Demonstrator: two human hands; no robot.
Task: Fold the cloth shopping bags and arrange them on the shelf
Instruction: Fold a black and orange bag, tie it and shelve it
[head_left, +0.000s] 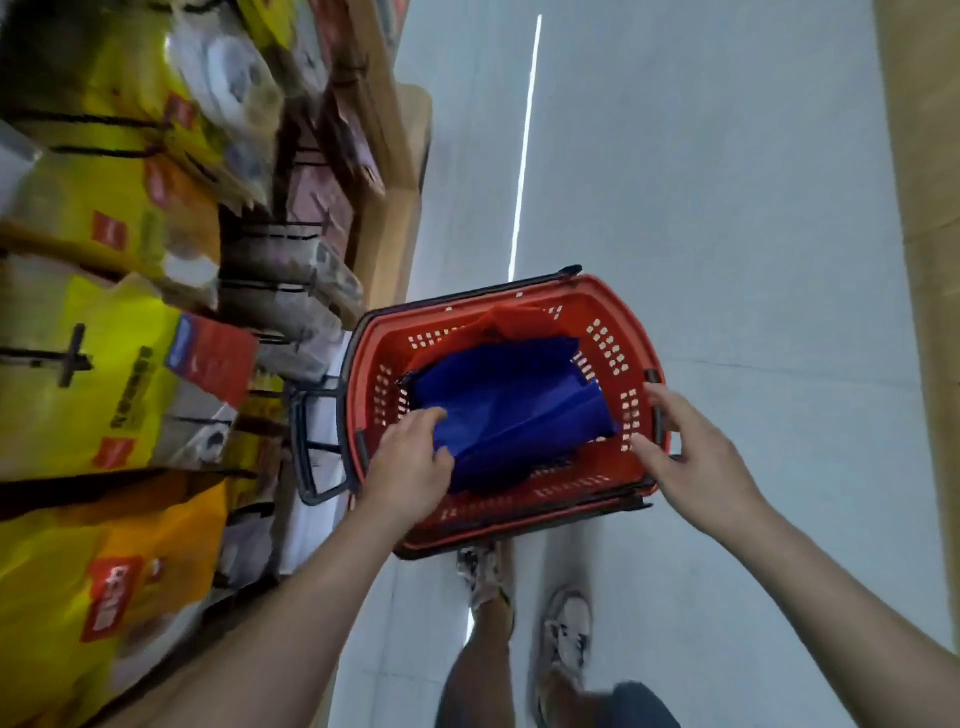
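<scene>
Our left hand (410, 467) pinches the blue cloth bag (509, 410); our right hand (696, 452), fingers splayed, hovers at the red basket (519, 514), three o'clock.

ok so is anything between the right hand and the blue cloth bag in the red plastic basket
Nothing visible. The blue cloth bag lies uncovered in the red plastic basket, the left hand grips its near edge, and the right hand is at the right rim with only open space towards the cloth.
</scene>
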